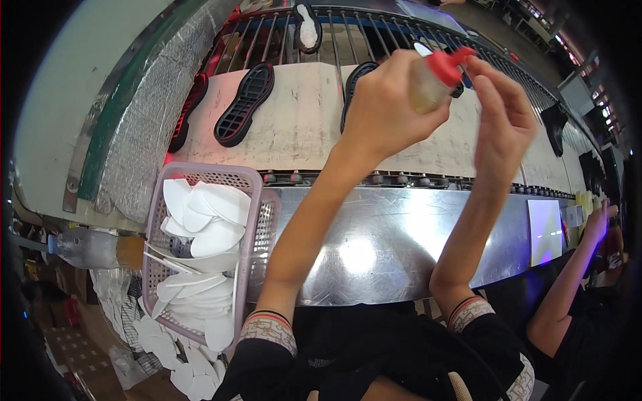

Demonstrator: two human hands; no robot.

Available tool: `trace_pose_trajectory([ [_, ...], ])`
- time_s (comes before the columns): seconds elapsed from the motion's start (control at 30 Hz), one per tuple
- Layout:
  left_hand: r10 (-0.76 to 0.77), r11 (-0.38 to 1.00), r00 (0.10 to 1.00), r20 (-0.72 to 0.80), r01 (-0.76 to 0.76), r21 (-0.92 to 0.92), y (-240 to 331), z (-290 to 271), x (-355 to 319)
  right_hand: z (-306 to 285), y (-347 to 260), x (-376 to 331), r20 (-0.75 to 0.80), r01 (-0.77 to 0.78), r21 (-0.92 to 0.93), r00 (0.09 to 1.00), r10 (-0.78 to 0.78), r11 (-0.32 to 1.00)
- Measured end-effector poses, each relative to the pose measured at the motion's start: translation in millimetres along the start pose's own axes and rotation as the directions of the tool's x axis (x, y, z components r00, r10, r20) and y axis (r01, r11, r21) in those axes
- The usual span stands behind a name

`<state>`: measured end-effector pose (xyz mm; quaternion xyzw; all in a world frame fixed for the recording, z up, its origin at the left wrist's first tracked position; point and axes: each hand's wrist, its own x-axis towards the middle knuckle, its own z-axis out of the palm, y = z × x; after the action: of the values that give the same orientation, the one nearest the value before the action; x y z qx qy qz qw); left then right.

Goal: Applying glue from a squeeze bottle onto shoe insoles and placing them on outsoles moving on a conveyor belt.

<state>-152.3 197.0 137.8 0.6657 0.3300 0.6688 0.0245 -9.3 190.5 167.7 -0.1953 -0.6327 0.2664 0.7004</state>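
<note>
My left hand point(384, 103) is wrapped round a translucent squeeze bottle point(428, 93) with a red cap point(444, 67) and yellowish liquid inside, held tilted above the conveyor. At the bottle's tip, the bent fingers of my right hand point(505, 110) close on the red nozzle point(463, 55); the exact contact is slightly blurred. Behind my left hand a black shoe sole point(350, 83) is partly hidden. Another black sole point(245, 103) with a gridded inside lies farther left on the pale belt point(294, 127).
Left of my forearm, a lilac basket point(253, 180) holds white insole-shaped pieces point(217, 230). Beside it lies a plastic bottle point(87, 248) with brown liquid. Metal rollers point(348, 40) carry a sole with a white insert point(307, 30). A steel ledge point(354, 247) borders the belt. Another person's arm point(568, 287) reaches in from the right.
</note>
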Motion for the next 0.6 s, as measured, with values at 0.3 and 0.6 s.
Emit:
trace_pose_trajectory([
  [0.3, -0.148, 0.976, 0.540, 0.829, -0.056, 0.210, -49, 48, -89, -59, 45, -164, -0.462, -0.494, -0.001, 0.771, 0.438, 0.869],
  [0.6, -0.803, 0.552, 0.411, 0.431, 0.241, 0.798, -157, 54, -57, -76, 52, -164, -0.018, 0.070, -0.690, 0.993, -0.114, 0.721],
])
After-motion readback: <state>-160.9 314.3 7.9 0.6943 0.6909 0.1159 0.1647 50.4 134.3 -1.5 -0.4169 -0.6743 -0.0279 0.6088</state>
